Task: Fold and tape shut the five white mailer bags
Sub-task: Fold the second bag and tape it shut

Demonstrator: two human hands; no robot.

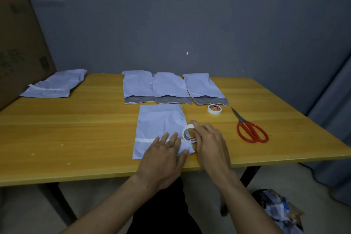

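1. A cardboard box [19,43] stands at the far left, against the edge of the table [76,129].
2. The finished bag [55,84] lies at the far left corner, with its flap folded and a white strip across it. It is probably set well apart so that done work stays out of the way.
3. Three open bags [169,86] lie side by side along the far edge, their grey flaps unfolded and pointing to the near side. They look like a queue waiting their turn.
4. The working bag [159,125] lies at the near centre with its flap folded over. A tape strip [144,140] runs along the fold from the bag's left edge.
5. The left hand [163,156] lies flat on the fold with its fingers spread. I judge it is pinning the flap so it cannot spring up.
6. The right hand [209,142] curls round the tape roll [189,133], holding it on edge at the bag's right side. The strip seems laid but not yet cut.
7. A spare roll [214,109] lies flat just beyond, and the scissors [248,127] lie closed to the right, handy for the cut.
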